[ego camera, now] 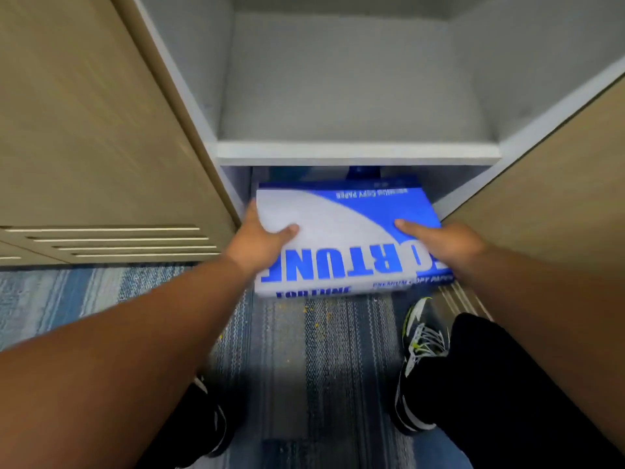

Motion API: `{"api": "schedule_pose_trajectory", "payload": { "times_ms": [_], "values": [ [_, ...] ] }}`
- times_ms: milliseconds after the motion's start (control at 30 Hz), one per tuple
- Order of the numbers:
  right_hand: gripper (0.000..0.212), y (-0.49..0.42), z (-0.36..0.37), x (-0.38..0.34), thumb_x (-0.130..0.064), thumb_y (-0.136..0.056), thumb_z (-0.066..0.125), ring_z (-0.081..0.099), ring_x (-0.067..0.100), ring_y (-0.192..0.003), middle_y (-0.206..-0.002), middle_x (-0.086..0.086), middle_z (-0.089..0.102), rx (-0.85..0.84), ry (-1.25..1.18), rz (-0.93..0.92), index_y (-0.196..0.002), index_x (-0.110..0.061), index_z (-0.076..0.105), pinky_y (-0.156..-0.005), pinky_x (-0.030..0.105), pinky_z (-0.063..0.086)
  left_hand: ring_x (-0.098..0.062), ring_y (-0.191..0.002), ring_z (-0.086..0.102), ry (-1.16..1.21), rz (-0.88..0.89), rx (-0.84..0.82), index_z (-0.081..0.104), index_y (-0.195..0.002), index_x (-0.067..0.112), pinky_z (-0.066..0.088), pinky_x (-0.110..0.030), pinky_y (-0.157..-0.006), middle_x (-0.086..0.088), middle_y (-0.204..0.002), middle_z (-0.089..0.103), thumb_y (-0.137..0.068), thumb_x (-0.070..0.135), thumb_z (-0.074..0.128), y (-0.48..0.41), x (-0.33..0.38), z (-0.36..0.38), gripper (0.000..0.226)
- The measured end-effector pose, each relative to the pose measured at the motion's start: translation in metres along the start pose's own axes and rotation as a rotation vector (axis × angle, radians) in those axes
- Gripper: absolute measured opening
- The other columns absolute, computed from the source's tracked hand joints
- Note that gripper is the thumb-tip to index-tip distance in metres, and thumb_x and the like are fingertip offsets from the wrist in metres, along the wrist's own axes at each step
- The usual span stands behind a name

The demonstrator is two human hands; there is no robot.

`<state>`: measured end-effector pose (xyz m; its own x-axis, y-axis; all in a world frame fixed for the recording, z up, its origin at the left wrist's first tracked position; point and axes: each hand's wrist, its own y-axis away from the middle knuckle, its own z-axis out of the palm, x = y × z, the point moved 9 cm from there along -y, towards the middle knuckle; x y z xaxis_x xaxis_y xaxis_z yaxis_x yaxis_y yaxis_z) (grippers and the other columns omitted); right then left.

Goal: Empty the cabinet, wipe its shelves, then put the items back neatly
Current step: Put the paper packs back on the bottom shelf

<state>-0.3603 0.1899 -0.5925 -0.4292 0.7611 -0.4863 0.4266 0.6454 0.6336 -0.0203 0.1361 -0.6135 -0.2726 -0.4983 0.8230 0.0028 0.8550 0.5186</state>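
Note:
A blue and white ream of copy paper marked FORTUNE sticks halfway out of the cabinet's bottom compartment, over the carpet. My left hand grips its left edge, thumb on top. My right hand grips its right edge the same way. The grey shelf above it is bare. More blue packaging shows dimly behind the ream, deep in the lower compartment.
The cabinet's wood-grain doors stand open on both sides: the left door and the right door. Blue patterned carpet lies below. My shoes and dark trouser legs are close in front of the cabinet.

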Motion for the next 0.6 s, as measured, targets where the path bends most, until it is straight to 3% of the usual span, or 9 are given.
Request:
{"api": "schedule_pose_trajectory", "payload": {
  "times_ms": [100,200,233,300,367,433,500,600],
  "values": [
    [0.067,-0.031,-0.003,-0.033,-0.075,-0.07,0.072,0.069,0.02,-0.083,-0.089,0.001,0.073,0.035,-0.038,-0.095,-0.097,-0.013,0.07,-0.084,0.032,0.053,-0.025,-0.112,0.064,-0.305,0.093,0.076,0.042,-0.142,0.018,0.051,-0.039,-0.101,-0.002,-0.127,0.061,-0.087,0.038,0.075,-0.028,0.035,-0.007,0.068],
    [0.044,-0.057,0.019,-0.047,-0.056,-0.083,0.073,0.068,0.015,-0.091,-0.107,-0.003,0.072,-0.085,0.037,-0.176,-0.11,-0.022,0.064,-0.085,0.036,0.057,-0.03,-0.124,0.057,-0.73,0.171,0.079,0.047,-0.147,0.023,0.047,-0.036,-0.106,-0.013,-0.139,0.053,-0.082,0.039,0.067,-0.037,0.04,0.004,0.07],
    [0.052,-0.063,0.028,-0.043,-0.052,-0.083,0.075,0.068,0.016,-0.098,-0.118,-0.003,0.068,-0.137,0.086,-0.155,-0.123,-0.025,0.057,-0.081,0.038,0.059,-0.032,-0.135,0.047,-0.863,0.194,0.03,0.042,-0.151,0.024,0.041,-0.037,-0.113,-0.016,-0.148,0.044,-0.083,0.036,0.066,-0.037,0.03,0.014,0.073],
    [0.093,-0.075,0.041,-0.03,-0.05,-0.076,0.083,0.066,0.02,-0.106,-0.133,-0.005,0.059,-0.169,0.177,-0.121,-0.151,-0.027,0.033,-0.073,0.038,0.061,-0.034,-0.153,0.014,-1.159,0.259,-0.061,0.021,-0.16,0.024,0.019,-0.041,-0.124,-0.016,-0.165,0.013,-0.09,0.032,0.064,-0.036,0.009,0.035,0.082],
    [0.109,-0.08,0.048,-0.032,-0.043,-0.074,0.087,0.063,0.026,-0.114,-0.141,0.0,0.054,-0.121,0.318,-0.203,-0.158,-0.024,0.019,-0.082,0.036,0.058,-0.034,-0.155,0.0,-1.332,0.314,-0.071,0.008,-0.161,0.023,0.009,-0.044,-0.126,-0.015,-0.168,-0.002,-0.094,0.033,0.063,-0.041,0.0,0.04,0.088],
    [0.115,-0.082,0.054,-0.037,-0.034,-0.075,0.088,0.057,0.028,-0.121,-0.145,0.005,0.05,-0.081,0.432,-0.276,-0.16,-0.021,0.011,-0.093,0.033,0.049,-0.037,-0.154,0.003,-1.396,0.306,-0.07,0.001,-0.161,0.022,0.01,-0.045,-0.126,-0.018,-0.167,0.001,-0.095,0.034,0.062,-0.054,-0.005,0.036,0.091],
    [0.116,-0.086,0.052,-0.038,-0.029,-0.074,0.089,0.058,0.027,-0.115,-0.142,0.008,0.054,-0.04,0.465,-0.297,-0.16,-0.024,0.011,-0.089,0.031,0.05,-0.041,-0.15,0.015,-1.477,0.325,-0.051,-0.001,-0.161,0.019,0.014,-0.046,-0.124,-0.024,-0.163,0.011,-0.096,0.031,0.06,-0.062,-0.003,0.034,0.09],
    [0.113,-0.091,0.052,-0.043,-0.029,-0.074,0.089,0.058,0.025,-0.113,-0.141,0.007,0.054,0.0,0.464,-0.306,-0.16,-0.027,0.016,-0.089,0.03,0.048,-0.045,-0.135,0.038,-1.651,0.402,0.001,0.01,-0.158,0.01,0.029,-0.048,-0.114,-0.03,-0.153,0.03,-0.099,0.026,0.053,-0.071,0.007,0.038,0.075]
  ]
}}
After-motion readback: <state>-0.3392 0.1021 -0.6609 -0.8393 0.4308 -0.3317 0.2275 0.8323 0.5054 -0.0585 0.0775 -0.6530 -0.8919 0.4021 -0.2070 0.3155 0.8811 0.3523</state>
